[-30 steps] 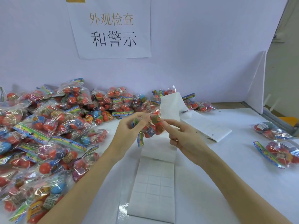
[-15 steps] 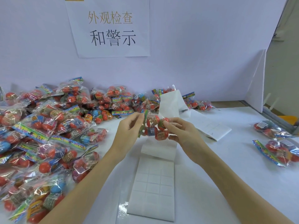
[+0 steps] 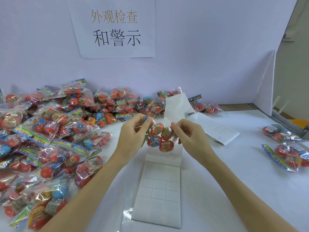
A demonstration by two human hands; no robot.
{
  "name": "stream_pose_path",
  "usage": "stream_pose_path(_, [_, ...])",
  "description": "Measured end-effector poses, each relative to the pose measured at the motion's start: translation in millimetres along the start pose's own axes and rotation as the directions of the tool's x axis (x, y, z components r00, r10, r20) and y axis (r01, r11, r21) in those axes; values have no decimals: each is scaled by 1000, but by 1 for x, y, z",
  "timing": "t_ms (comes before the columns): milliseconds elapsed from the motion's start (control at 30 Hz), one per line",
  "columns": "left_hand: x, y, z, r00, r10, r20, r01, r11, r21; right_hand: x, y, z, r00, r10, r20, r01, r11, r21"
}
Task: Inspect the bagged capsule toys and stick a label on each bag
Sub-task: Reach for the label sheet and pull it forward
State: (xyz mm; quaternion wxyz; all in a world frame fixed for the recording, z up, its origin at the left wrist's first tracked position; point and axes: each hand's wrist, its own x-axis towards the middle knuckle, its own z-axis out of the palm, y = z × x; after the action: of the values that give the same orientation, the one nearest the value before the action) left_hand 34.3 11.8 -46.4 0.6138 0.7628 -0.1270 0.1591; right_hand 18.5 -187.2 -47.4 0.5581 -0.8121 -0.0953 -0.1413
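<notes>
While both hands' fingers (image 3: 174,127) pinch it, the bag (image 3: 160,137) hangs between.

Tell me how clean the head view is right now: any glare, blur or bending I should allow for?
Head view: even, soft light with faint shadows; glare glints on the clear film of the held bag and the pile of bags; the left hand and right hand are sharp; wide-angle bending tilts the right partition; the label sheet is pale and low in contrast.
</notes>
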Motion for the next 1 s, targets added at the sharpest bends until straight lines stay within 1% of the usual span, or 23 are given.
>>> stream_pose_path(67, [0, 1, 0, 999, 26, -20, -25, 999, 30, 0, -1, 1, 1000, -14, 8, 14, 1000, 3])
stream_pose_path(133, [0, 0, 2, 998, 46, -34, -43, 997, 68, 1, 0, 2, 1000, -13, -22, 13, 1000, -1])
stream_pose_path(267, [1, -3, 7, 995, 91, -47, -85, 991, 106, 3, 1, 3, 996, 56, -67, -52, 997, 49])
stream_pose_path(433, [-2, -4, 9, 989, 138, -57, -127, 979, 159, 2, 0, 3, 994, 95, -52, -88, 988, 123])
stream_pose_path(500, [-4, -5, 10, 991, 107, -81, -94, 984, 152, 1, -1, 2, 995, 96, -15, -92, 981, 173])
stream_pose_path(633, [-3, -4, 8, 988, 15, -152, -1, 996, 90, -1, -4, 2, 974, 93, 204, -141, 962, 233])
stream_pose_path(667, [-2, -3, 8, 987, -13, -158, 25, 997, 68, -1, -4, 3, 968, 93, 233, -151, 958, 244])
stream_pose_path(700, [-2, -2, 8, 986, -54, -160, 58, 998, 15, -1, -4, 4, 967, 100, 236, -161, 952, 259])
stream_pose_path(767, [-2, 2, 8, 983, -128, -131, 114, 987, -111, 0, -1, 5, 976, 117, 185, -171, 935, 310])
stream_pose_path(800, [-2, 2, 8, 987, -132, -95, 119, 984, -131, 0, 0, 5, 980, 124, 154, -171, 925, 338])
stream_pose_path(867, [-2, 0, 9, 995, -102, -21, 100, 991, -92, 2, 1, 3, 981, 142, 133, -184, 899, 397])
stream_pose_path(900, [-1, -1, 9, 996, -94, -7, 93, 993, -79, 2, 2, 1, 977, 148, 152, -200, 879, 432])
stream_pose_path(967, [0, -4, 9, 995, -90, -39, 86, 992, -93, 3, 3, -2, 960, 153, 233, -253, 832, 493])
stream_pose_path(1000, [0, -4, 9, 995, -85, -60, 78, 992, -103, 3, 4, -4, 948, 154, 277, -277, 827, 489])
